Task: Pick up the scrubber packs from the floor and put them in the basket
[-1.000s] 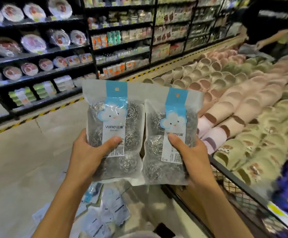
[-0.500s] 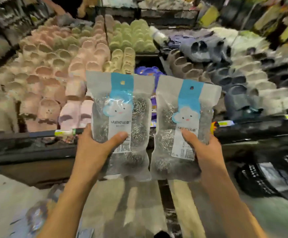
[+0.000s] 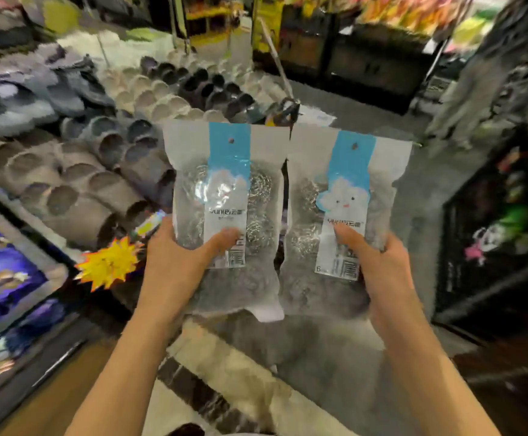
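Left hand: the left hand [image 3: 174, 272] is raised at chest height, thumb across the front, fingers hidden behind, grasping a clear plastic pack of steel-wool scrubbers with a blue header strip [image 3: 228, 215].
Right hand: the right hand [image 3: 382, 275] mirrors it, grasping a second clear blue-strip scrubber pack [image 3: 338, 221].
Packs: upright, side by side, inner edges touching or overlapping.
Open room: grey floor [image 3: 335, 357] below and ahead; rows of grey and beige slippers [image 3: 105, 171] at left; a black wire basket [image 3: 495, 234] at right.
Hard to see: surroundings blurred; the basket's contents are unreadable.
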The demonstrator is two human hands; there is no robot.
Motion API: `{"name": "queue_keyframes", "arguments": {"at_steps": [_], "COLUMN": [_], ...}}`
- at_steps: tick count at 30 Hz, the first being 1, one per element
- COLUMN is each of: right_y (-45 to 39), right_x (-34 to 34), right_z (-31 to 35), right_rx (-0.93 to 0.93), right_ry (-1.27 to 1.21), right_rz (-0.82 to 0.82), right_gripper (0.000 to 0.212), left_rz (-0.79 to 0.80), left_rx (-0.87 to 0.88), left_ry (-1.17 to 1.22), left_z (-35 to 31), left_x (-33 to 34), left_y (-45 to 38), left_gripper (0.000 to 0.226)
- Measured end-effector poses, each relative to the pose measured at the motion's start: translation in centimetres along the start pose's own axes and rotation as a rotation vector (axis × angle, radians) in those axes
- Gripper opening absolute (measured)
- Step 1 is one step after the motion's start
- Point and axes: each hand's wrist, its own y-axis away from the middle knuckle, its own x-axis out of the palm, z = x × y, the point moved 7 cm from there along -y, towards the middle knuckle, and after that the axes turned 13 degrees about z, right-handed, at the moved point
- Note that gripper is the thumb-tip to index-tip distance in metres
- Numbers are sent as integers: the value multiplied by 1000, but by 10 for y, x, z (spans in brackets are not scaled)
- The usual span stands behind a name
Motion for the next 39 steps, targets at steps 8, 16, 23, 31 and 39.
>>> {"name": "queue_keyframes", "arguments": {"at_steps": [8, 16, 23, 31, 39], "right_y": [-57, -154, -252, -402, -594], "right_x": [-124, -188, -242, -317, -392], "right_z": [8, 27, 55, 64, 92], "right_rx": [-48, 12, 11, 36, 54], "right_ry": [-16, -32, -23, 26, 41], "right_rz": [-288, -450, -491, -426, -204], "right_gripper": [24, 28, 23, 26, 27], "left_rz": [274, 441, 542, 464, 256], "left_rx": [-5, -23, -14, -42, -101], "left_ry": [-77, -42, -34, -47, -35], "left_z": [-10, -13, -36, -27, -41], "left_x": [160, 270, 360, 454, 536], "left_y": [-126, -249, -357, -469, -578], "left_gripper": [53, 48, 58, 54, 59]}}
